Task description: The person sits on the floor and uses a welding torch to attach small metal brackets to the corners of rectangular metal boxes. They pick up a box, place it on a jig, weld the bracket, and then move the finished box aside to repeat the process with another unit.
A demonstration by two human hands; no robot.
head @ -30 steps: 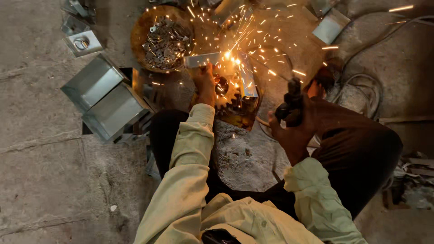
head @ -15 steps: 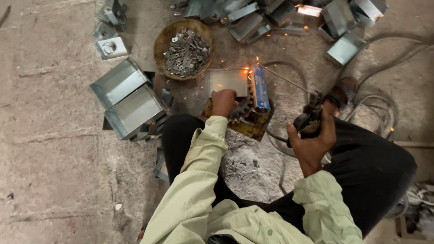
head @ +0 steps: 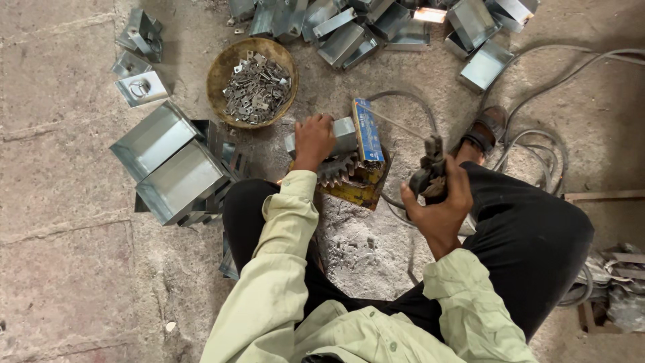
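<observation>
My left hand (head: 313, 140) grips a small folded sheet-metal box (head: 344, 136) that rests on a yellow block with a toothed gear (head: 349, 181) on the floor. A blue carton of welding rods (head: 368, 132) lies against the box on its right. My right hand (head: 440, 195) holds a dark welding electrode holder (head: 428, 171), raised clear of the box, with a thin rod (head: 396, 124) reaching toward it. No sparks show. I squat over the work in dark trousers and a pale green shirt.
A round basket (head: 218, 81) holds several small metal brackets. Larger open metal boxes (head: 171, 168) are stacked at the left, more boxes (head: 376, 27) are piled at the top. Grey cables (head: 537, 144) loop at the right by my sandalled foot (head: 485, 131).
The sparks of a second ago have stopped. My right hand has drawn the holder back from the box, and the view has shifted so more of the floor shows.
</observation>
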